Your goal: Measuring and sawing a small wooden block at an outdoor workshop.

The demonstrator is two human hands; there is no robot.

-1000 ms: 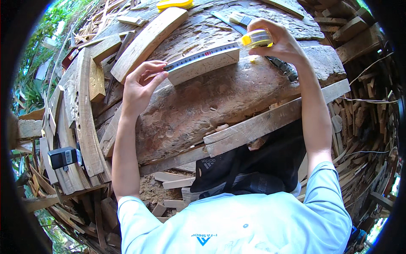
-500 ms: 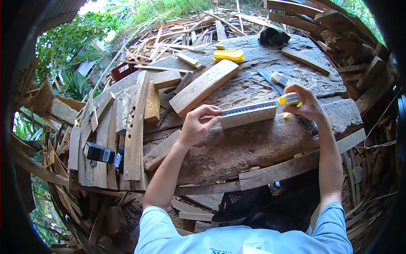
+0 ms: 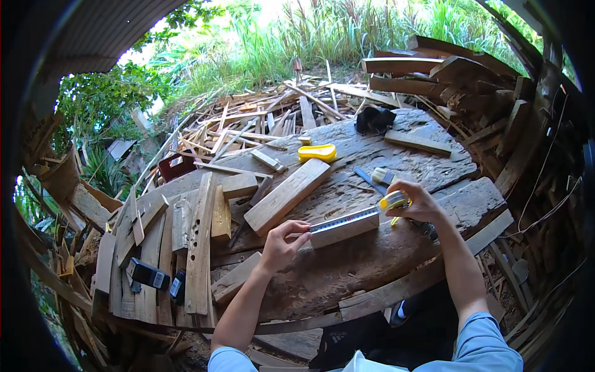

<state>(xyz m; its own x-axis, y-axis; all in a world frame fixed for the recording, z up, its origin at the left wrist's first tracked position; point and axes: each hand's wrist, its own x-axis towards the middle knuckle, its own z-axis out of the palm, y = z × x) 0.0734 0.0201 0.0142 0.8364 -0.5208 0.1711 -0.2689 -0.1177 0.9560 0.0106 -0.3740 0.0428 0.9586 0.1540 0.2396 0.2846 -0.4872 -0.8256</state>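
The grip of the left hand [image 3: 282, 249] was pinched together on the end of the tape blade [image 3: 344, 221], at the left end of a squared wooden block [image 3: 346, 234]; whether the block was also touched could not be told. The grip of the right hand [image 3: 420, 202] was clamped around the yellow tape measure [image 3: 394, 200], just beyond the block's right end. The blade was stretched along the block's upper edge, and the block was borne by the rough timber bench [image 3: 353, 268]. The step in hand was judged to be the measuring of the block's length; for a sound reading, the blade's end needed to be set flush and the blade laid straight and flat. Dark graduations were printed on the blade, but its figures could not be read reliably. Near the right hand, a paintbrush [image 3: 383, 176] was seen, with no legible mark. Farther off, pale labels were borne by a black box [image 3: 150, 274] and a smaller dark object [image 3: 177, 286], their print too small to be made out. A pale printed emblem was shown on black fabric [image 3: 353, 347] below the bench.
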